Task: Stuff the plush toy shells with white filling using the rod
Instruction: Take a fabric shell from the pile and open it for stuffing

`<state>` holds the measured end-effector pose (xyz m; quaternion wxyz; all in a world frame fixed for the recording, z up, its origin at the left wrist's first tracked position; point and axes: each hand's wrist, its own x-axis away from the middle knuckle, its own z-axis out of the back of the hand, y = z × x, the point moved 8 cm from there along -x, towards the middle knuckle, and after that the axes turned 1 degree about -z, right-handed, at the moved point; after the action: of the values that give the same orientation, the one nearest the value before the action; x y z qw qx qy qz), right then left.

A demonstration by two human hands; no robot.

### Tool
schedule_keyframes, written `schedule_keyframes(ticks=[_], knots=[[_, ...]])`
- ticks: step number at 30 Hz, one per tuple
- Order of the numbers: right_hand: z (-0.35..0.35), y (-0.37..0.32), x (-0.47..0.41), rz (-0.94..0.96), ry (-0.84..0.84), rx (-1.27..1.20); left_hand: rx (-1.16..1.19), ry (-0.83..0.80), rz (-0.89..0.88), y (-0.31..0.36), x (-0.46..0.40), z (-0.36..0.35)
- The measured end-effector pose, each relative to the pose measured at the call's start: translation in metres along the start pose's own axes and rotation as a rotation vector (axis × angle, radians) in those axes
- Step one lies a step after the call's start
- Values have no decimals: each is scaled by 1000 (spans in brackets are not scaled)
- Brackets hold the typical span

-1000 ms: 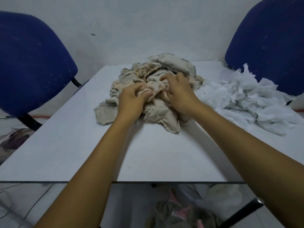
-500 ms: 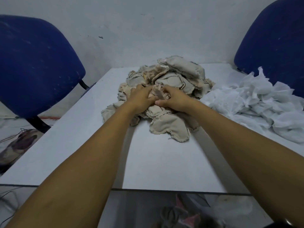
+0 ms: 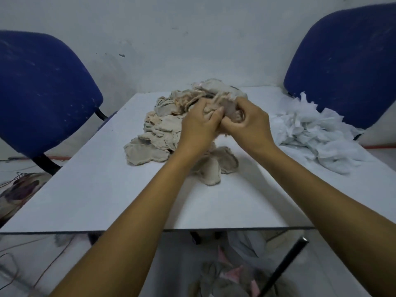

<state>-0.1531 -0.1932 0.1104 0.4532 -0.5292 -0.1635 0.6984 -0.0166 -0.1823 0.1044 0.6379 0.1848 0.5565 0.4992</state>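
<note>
A heap of beige plush toy shells (image 3: 165, 129) lies in the middle of the white table (image 3: 107, 189). My left hand (image 3: 198, 127) and my right hand (image 3: 249, 125) meet above the heap and together grip one beige shell (image 3: 227, 108), lifted a little off the pile. The fingers of both hands curl into its fabric. White filling (image 3: 317, 136) is piled on the table's right side. A black rod (image 3: 282, 269) slants below the table's front edge at lower right.
Two blue chairs (image 3: 42, 93) (image 3: 347, 61) stand at the table's left and right. A white wall runs behind. Under the table lie grey and pink plush pieces (image 3: 227, 279). Wires and a patterned cloth (image 3: 19, 189) lie on the floor at left.
Both hands have risen from the heap, drawing one beige shell up with them. The camera has tilted, showing more of the table front and floor.
</note>
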Motion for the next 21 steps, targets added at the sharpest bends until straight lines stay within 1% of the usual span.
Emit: schedule_keyframes(ticks=[3, 5, 7, 12, 14, 16, 19, 20, 21], knots=[[21, 20, 44, -117, -81, 1, 19, -73, 88, 0, 47, -28], [29, 37, 72, -165, -167, 66, -30, -183, 107, -7, 75, -44], [31, 48, 94, -162, -255, 190, -119, -299, 70, -13, 92, -55], [27, 58, 112, -98, -282, 402, -376, -513, -46, -26, 91, -78], [23, 61, 112, -109, -304, 498, -441, -501, -78, -28, 89, -80], [25, 62, 112, -124, -284, 522, -491, -441, -112, -25, 89, -76], [42, 48, 114, -69, -122, 445, -656, -289, -248, -7, 97, -63], [48, 43, 115, -42, -61, 399, -667, -234, -318, 2, 102, -58], [53, 40, 117, -24, -20, 367, -632, -192, -390, 11, 107, -55]])
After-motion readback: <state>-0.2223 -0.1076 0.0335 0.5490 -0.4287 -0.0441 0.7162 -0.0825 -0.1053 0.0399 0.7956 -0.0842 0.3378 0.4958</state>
